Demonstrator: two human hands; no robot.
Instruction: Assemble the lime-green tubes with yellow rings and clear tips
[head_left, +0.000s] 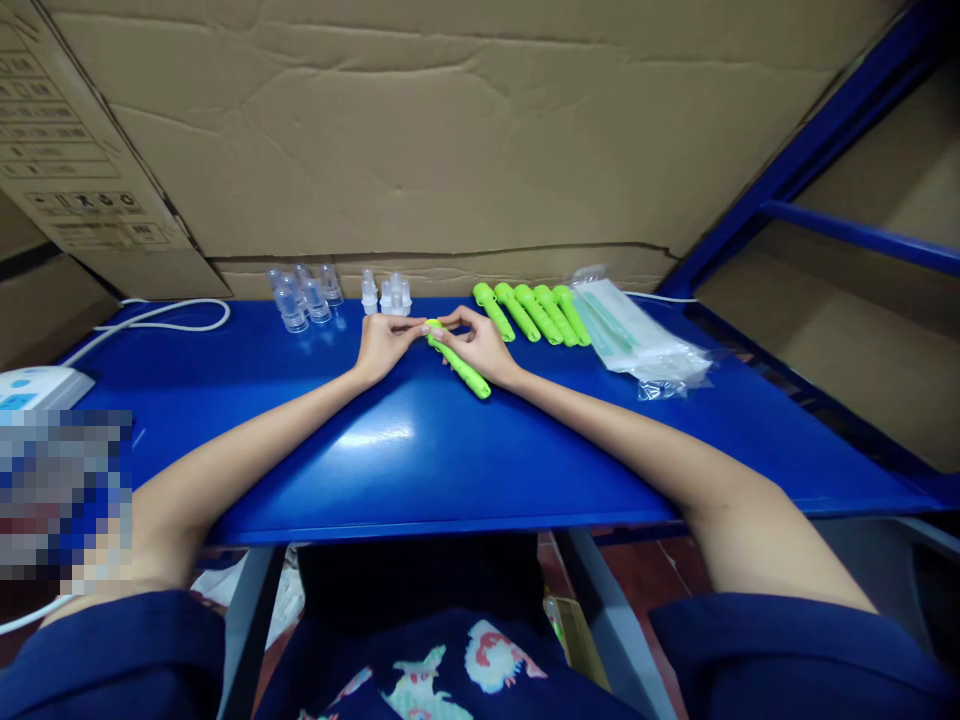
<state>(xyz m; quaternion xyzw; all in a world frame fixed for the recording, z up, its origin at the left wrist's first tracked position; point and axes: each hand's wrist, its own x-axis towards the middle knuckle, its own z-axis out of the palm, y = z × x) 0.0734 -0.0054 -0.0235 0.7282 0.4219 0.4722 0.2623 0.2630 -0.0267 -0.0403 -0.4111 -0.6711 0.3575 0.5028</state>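
Note:
A bright green plastic tube (463, 368) lies slanted on the blue table (375, 440) between both hands. My right hand (480, 347) wraps its fingers round the tube's upper part and grips it. My left hand (384, 341) pinches its fingertips at the tube's top end, touching a small green piece there. Several more green tubes (532, 313) lie in a row just right of my hands.
Several clear plastic caps (301, 295) and white connectors (388, 294) stand at the table's back. Clear plastic bags (637, 340) lie at the right. A white device (37, 388) with a white cable (161, 315) sits at the left. Cardboard boxes stand behind; a blue rack frame (825, 140) runs right.

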